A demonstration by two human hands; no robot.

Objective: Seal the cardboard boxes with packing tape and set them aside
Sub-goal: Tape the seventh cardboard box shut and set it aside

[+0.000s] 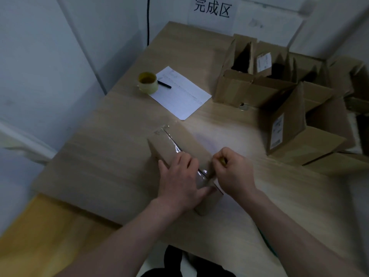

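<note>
A long closed cardboard box lies slantwise in the middle of the wooden table. A strip of clear tape runs along its top seam and sticks out past the far end. My left hand lies flat on the near part of the box top, fingers straight, thumb along the near end. My right hand is curled at the box's right edge and pinches something small and yellowish beside the tape; what it is I cannot make out. A roll of packing tape stands at the far left.
A white sheet of paper with a black pen lies by the roll. Several open cardboard boxes crowd the right side of the table. A sign with characters hangs on the back wall. A black cable runs down the wall.
</note>
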